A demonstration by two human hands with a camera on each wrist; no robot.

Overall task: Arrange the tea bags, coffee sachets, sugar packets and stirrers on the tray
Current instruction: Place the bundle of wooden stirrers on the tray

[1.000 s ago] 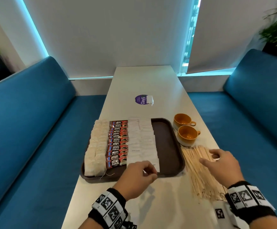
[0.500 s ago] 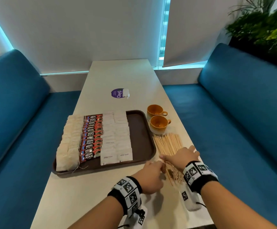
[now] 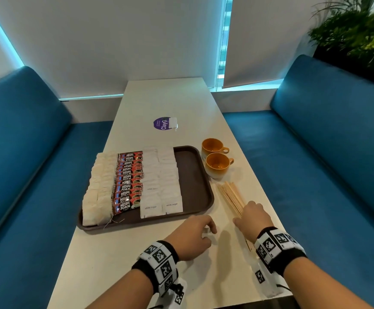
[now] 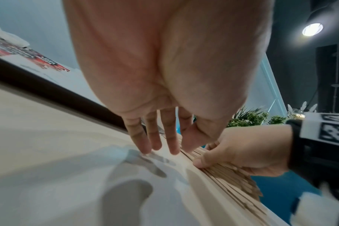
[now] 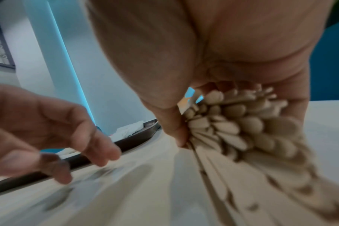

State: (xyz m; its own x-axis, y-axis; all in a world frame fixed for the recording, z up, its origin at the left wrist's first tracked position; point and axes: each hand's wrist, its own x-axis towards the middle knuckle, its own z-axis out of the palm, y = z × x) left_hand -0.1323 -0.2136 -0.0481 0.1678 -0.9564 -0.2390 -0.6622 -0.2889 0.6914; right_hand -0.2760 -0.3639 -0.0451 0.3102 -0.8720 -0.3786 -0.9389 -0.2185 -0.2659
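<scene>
A brown tray (image 3: pixel 195 186) holds a column of tea bags (image 3: pixel 96 190), red coffee sachets (image 3: pixel 128 181) and white sugar packets (image 3: pixel 161 181); its right strip is bare. Wooden stirrers (image 3: pixel 230 195) lie on the table to the right of the tray. My right hand (image 3: pixel 248 216) covers their near half. In the right wrist view its fingers and thumb curl round the bundle of stirrers (image 5: pixel 232 119). My left hand (image 3: pixel 203 229) hovers just off the tray's front right corner with loose fingers (image 4: pixel 157 137) that hold nothing, a little left of the stirrers (image 4: pixel 232 175).
Two orange cups (image 3: pixel 217 161) stand beyond the stirrers, by the tray's far right corner. A purple round sticker (image 3: pixel 161 123) lies farther up the white table (image 3: pixel 119 259). Blue benches (image 3: pixel 315 163) flank the table, whose right edge is close to my right wrist.
My left hand left the sugar packets on the tray, came over to the stirrers, then drew slightly apart from my right hand. My right hand closed round the stirrer bundle.
</scene>
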